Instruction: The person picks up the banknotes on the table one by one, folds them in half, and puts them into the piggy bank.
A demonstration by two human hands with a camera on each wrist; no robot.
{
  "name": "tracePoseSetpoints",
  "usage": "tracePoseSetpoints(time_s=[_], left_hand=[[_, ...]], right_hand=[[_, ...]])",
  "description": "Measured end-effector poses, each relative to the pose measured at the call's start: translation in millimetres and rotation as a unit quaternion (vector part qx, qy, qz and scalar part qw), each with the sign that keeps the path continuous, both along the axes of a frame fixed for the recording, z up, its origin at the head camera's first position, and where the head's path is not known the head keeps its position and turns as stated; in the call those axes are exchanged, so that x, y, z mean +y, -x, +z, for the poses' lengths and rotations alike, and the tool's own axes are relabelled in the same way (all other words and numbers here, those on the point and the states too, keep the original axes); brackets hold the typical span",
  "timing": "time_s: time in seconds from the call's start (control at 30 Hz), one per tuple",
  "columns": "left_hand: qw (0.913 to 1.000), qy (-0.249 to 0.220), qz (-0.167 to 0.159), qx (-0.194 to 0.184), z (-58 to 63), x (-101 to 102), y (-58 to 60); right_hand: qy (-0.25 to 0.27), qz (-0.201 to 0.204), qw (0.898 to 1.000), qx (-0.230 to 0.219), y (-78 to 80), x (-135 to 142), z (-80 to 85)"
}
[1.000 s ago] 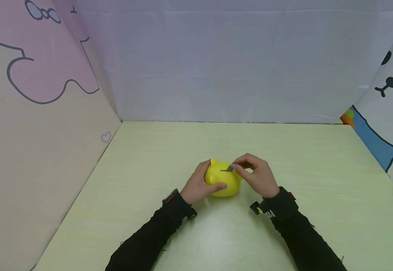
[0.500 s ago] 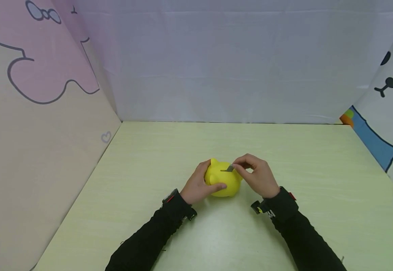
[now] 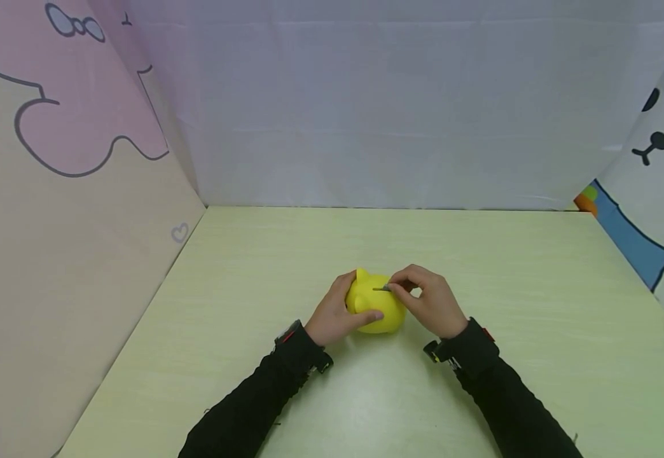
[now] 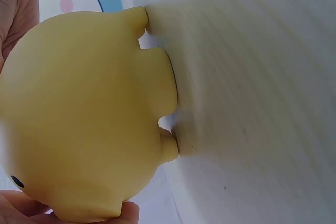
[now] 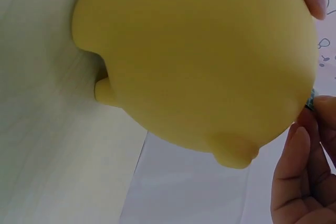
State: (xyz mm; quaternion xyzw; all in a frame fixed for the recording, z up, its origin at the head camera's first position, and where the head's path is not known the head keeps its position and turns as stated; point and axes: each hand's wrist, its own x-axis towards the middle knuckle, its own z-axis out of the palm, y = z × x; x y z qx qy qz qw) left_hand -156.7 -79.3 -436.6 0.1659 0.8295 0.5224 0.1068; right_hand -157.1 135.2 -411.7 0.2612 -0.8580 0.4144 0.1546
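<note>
A yellow piggy bank point(image 3: 386, 316) stands on its short feet on the table, its slot facing up. My left hand point(image 3: 332, 313) grips it from the left, thumb along its near side and fingers around the snout point(image 4: 86, 203) in the left wrist view. With thumb and forefinger, my right hand point(image 3: 430, 305) pinches a small folded greenish banknote point(image 5: 311, 99) at the slot. Only a sliver of the note shows above the slot; the rest is hidden by the fingertips and the bank. The pig's curled tail point(image 5: 235, 150) points toward the right side.
A pale wood-grain table point(image 3: 286, 242) lies under both hands. White sheeting point(image 3: 389, 114) rises along its back edge, with cartoon-printed panels point(image 3: 80, 254) at the left and right sides. Black sleeves point(image 3: 246, 394) with wrist cameras cover both forearms.
My right hand has moved slightly left and down toward the slot, and less of the banknote shows above it. The left hand and the piggy bank have stayed in place.
</note>
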Motion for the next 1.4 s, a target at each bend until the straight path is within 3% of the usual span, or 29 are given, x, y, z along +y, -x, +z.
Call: tracePoseSetpoints(time_s=[1.4], left_hand=[[0.9999,0.004,-0.005,0.016,1.3,-1.1,-0.4]], right_hand=[[0.01,0.023,0.999,0.047,1.1,-0.2,-5.7]])
